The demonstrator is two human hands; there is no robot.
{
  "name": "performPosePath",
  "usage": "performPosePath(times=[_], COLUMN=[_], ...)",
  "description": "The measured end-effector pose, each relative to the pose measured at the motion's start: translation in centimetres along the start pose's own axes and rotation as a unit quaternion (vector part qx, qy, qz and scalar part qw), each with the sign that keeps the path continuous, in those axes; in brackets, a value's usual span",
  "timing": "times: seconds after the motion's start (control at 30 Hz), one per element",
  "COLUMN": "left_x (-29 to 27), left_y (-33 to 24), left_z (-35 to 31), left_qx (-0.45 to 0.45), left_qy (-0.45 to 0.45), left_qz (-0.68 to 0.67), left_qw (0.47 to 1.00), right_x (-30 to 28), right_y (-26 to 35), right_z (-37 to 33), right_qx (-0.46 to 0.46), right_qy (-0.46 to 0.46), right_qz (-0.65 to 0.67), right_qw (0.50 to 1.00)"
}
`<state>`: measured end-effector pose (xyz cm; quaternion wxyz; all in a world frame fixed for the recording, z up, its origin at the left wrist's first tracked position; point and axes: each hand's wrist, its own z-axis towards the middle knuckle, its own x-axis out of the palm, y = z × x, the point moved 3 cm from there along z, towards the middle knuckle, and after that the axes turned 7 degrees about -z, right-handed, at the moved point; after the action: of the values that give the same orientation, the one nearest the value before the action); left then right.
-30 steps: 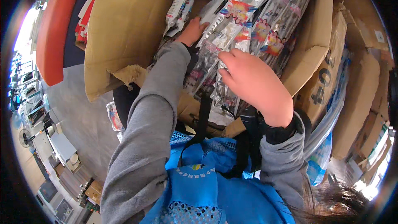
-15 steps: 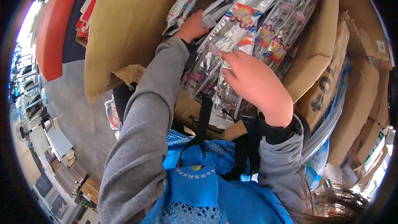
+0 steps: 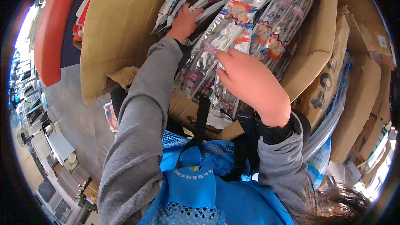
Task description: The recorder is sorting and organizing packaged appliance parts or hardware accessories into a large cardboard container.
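A large cardboard box (image 3: 121,25) holds many long silver and clear plastic packets, some with bright multicoloured prints. My left hand (image 3: 183,24) reaches into its left part, fingers apart among smaller foil packets (image 3: 170,6); nothing shows in its grasp, though some fingertips are partly hidden. Over the middle, my right hand (image 3: 252,84) has its fingertips on the edge of a long foil packet (image 3: 221,37) near a small pink label, and appears to grip it. More clear packets (image 3: 271,29) lie bunched to the right of it.
The box's right flap (image 3: 310,66) stands up, beside another carton (image 3: 325,85) and plastic-wrapped goods (image 3: 333,112). A red padded surface (image 3: 52,29) is at the far left. Grey floor (image 3: 79,112) and a fan (image 3: 25,136) show lower left. A blue mesh vest (image 3: 191,187) covers my front.
My left hand has shifted up and left, and its fingers have spread among the small packets. My right hand stays at the same packet. The whole view has shifted slightly.
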<state>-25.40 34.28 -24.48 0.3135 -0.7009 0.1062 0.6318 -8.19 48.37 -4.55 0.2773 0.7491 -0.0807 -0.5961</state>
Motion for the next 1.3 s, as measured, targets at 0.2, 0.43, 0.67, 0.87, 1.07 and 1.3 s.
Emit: performPosePath(times=[0.2,0.43,0.67,0.87,1.07,1.3], left_x=[0.3,1.0,2.3,2.2,1.2,0.5], left_y=[-1.5,-1.3,-2.6,-2.8,-1.7,-2.1], left_z=[0.8,1.4,2.7,2.2,1.0,2.3], left_qx=[-0.196,-0.168,-0.121,-0.1,0.105,-0.034], left_qy=[0.091,0.135,0.093,-0.053,-0.077,0.03], left_qz=[-0.002,-0.041,-0.009,0.069,0.068,0.082], left_qw=[0.976,0.976,0.988,0.991,0.989,0.996], right_x=[0.2,0.2,0.2,-0.2,0.1,0.0], right_y=[0.1,0.6,0.6,0.6,0.2,0.3], right_z=[0.3,0.2,0.2,0.0,-0.1,0.0], right_qx=[-0.003,-0.008,-0.01,-0.005,0.006,-0.02], right_qy=[0.004,-0.017,-0.006,-0.018,-0.016,-0.042], right_qz=[-0.005,-0.022,-0.025,-0.006,-0.015,-0.009], right_qw=[1.0,1.0,1.0,1.0,1.0,0.999])
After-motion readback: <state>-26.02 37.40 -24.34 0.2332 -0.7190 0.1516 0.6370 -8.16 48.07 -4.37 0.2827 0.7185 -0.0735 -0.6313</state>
